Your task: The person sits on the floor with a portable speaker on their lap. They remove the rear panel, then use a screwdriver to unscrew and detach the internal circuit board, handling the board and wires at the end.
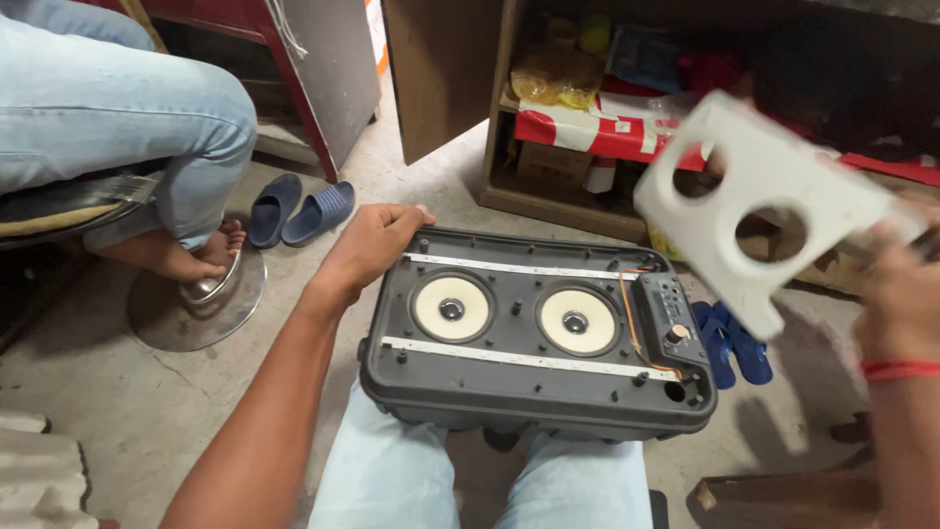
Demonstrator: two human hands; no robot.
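Grey speaker box [537, 333] lies open-faced across the person's knees, two pale cones side by side. Left hand [367, 245] grips its far left corner. Right hand [896, 294], blurred at the right, holds up a white panel [769, 211] with two round holes. Blue slippers [299, 209] sit far left, near another person's bare foot [196, 257].

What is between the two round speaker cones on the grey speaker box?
In the head view, between the left cone and the right cone of the speaker box lies bare grey plastic with one small screw post.
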